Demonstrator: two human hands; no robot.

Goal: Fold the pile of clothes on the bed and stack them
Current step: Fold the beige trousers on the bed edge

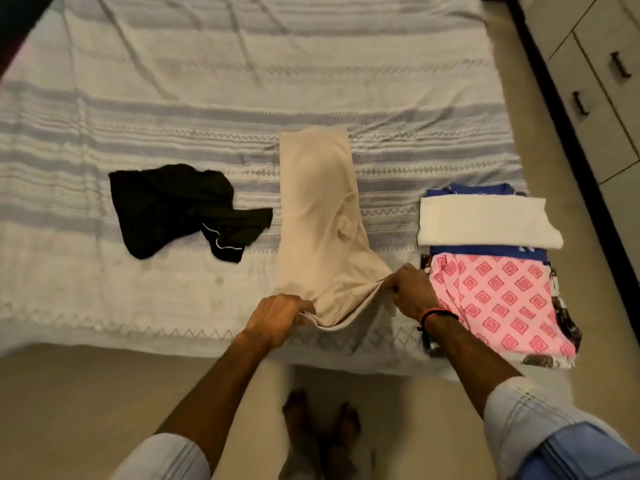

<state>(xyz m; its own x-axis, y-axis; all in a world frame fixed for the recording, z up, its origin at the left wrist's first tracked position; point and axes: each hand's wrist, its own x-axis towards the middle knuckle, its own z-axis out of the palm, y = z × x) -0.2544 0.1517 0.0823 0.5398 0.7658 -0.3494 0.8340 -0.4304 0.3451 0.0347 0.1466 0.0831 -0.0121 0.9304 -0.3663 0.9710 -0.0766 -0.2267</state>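
A beige garment point(320, 216) lies lengthwise on the striped bed point(207, 98), reaching away from me. My left hand point(277, 317) grips its near left corner, and my right hand point(412, 289) pinches its near right corner; that near edge is lifted slightly off the bed. A crumpled black garment point(176, 209) lies unfolded to the left. To the right sits a stack of folded clothes: a white piece point(485, 220) on top of a blue one point(485, 252), with a pink patterned piece point(502, 303) nearer to me.
The bed's near edge runs just in front of my bare feet point(322, 420) on the tiled floor. A dark bed frame edge point(571, 150) and a cabinet with drawers point(602, 81) stand along the right side.
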